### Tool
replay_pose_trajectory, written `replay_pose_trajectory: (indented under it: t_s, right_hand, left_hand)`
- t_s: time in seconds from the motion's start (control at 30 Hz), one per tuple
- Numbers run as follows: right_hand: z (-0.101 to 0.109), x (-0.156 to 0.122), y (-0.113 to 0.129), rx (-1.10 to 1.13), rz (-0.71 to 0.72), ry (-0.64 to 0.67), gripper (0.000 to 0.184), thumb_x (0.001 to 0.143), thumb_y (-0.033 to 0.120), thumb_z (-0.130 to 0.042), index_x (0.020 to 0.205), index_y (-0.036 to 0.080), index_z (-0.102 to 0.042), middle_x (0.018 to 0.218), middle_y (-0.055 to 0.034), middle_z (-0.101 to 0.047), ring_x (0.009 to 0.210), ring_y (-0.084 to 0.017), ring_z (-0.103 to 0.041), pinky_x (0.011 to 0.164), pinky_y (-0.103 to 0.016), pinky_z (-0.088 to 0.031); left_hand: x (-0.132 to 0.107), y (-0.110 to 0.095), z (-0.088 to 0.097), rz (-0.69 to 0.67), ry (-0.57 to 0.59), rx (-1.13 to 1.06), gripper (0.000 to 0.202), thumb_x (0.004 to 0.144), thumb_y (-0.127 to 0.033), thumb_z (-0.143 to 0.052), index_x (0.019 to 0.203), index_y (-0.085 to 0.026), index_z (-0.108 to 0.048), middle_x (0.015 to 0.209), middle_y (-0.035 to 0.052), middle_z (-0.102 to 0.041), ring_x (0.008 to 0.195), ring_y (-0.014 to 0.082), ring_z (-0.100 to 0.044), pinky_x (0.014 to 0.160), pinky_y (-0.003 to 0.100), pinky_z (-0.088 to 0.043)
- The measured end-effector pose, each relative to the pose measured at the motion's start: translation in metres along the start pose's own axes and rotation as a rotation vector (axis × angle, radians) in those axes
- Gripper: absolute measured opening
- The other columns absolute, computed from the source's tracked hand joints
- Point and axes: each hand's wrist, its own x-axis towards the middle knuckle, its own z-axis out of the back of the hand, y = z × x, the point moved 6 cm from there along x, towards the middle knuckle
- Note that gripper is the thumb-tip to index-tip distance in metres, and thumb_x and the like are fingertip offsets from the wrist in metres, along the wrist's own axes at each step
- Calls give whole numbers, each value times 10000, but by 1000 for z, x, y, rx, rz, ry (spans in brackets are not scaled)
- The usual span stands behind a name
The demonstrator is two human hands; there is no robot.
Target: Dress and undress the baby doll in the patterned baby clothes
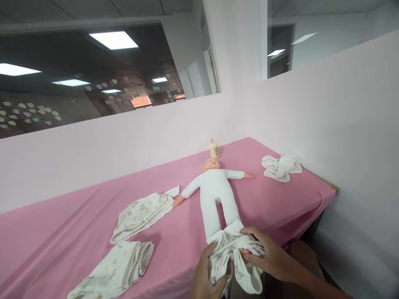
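Note:
A baby doll (215, 191) in a white suit lies on its back on the pink table cover (56, 236), head away from me, arms spread. Its feet sit inside a bunched pair of white printed pants (233, 257) at the table's front edge. My left hand (207, 276) grips the left side of the pants, fingers closed in the fabric. On the right side, my right hand (268, 253) pinches the waistband with the thumb underneath.
A baby bottle (214, 148) stands just behind the doll's head. A printed garment (143, 214) lies left of the doll, another folded one (118, 270) near the front edge. More crumpled white cloth (282, 166) sits at the far right by the wall.

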Motion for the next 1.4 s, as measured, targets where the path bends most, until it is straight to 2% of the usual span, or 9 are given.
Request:
replay_pose_trajectory:
  t_s: [0.2, 0.37, 0.53, 0.73, 0.87, 0.97, 1.07, 1.17, 1.4]
  right_hand:
    - [10, 2, -3, 185, -53, 166, 419, 693, 203, -655, 1106, 205, -583, 1007, 2, -589, 895, -158, -526, 780, -254, -422]
    - [17, -3, -4, 137, -95, 358, 452, 584, 340, -793, 941, 180, -566, 722, 68, -447, 649, -83, -376, 567, -192, -305]
    - [29, -13, 24, -46, 0, 429, 340, 681, 445, -732, 813, 187, -554, 728, 47, -459, 646, -91, -383, 551, -194, -306]
    - [60, -35, 88, -66, 305, 439, 308, 828, 440, -596, 669, 184, -530, 926, -16, -507, 769, -128, -482, 674, -256, -418]
    - [97, -43, 114, -145, 340, 277, 292, 858, 458, -547, 714, 205, -576, 1027, -50, -539, 954, -196, -528, 823, -333, -453]
    - [120, -42, 127, -276, 273, 94, 273, 854, 471, -547, 768, 217, -599, 914, -47, -567, 842, -188, -526, 734, -315, -454]
    - [133, -38, 145, -329, 230, -141, 339, 804, 474, -606, 624, 210, -491, 633, 15, -449, 583, -121, -394, 522, -252, -342]
    - [132, -41, 165, -228, 189, -343, 453, 787, 466, -616, 560, 215, -315, 549, 60, -258, 496, -77, -228, 433, -227, -190]
    - [74, -73, 191, -143, 229, -216, 274, 823, 403, -581, 696, 204, -440, 619, 45, -440, 544, -87, -390, 458, -216, -292]
  left_hand:
    - [6, -16, 16, 34, 306, -180, 661, 617, -505, -774, 1160, -221, -528, 1069, 68, -648, 919, 213, -602, 803, 272, -465]
    - [5, -32, 30, 48, 645, -169, 684, 505, -711, -744, 895, -174, -579, 821, 8, -576, 687, 125, -496, 634, 217, -389]
    - [2, -56, 47, -55, 561, 208, 390, 761, -561, -629, 712, -180, -564, 756, 5, -506, 735, 145, -464, 664, 226, -404]
    - [-12, -113, 68, -399, 598, 96, 409, 826, -461, -584, 546, -180, -484, 859, 86, -558, 919, 232, -541, 840, 355, -457]
    - [-9, -143, 100, -524, 414, 123, 339, 823, -412, -592, 560, -199, -565, 784, 87, -592, 968, 262, -560, 880, 382, -462]
    - [-4, -159, 112, -483, 290, 239, 289, 811, -389, -601, 597, -195, -601, 716, 62, -591, 750, 199, -566, 682, 280, -468]
    - [2, -176, 106, -366, 167, 256, 370, 801, -441, -604, 545, -182, -536, 568, 6, -506, 545, 122, -454, 525, 220, -384]
    - [5, -194, 81, -271, 85, 129, 414, 811, -460, -595, 541, -176, -462, 535, -20, -479, 515, 97, -436, 521, 204, -380]
    - [-32, -231, -5, -313, 433, -21, 337, 862, -479, -538, 768, -156, -567, 631, -14, -568, 583, 111, -536, 593, 230, -441]
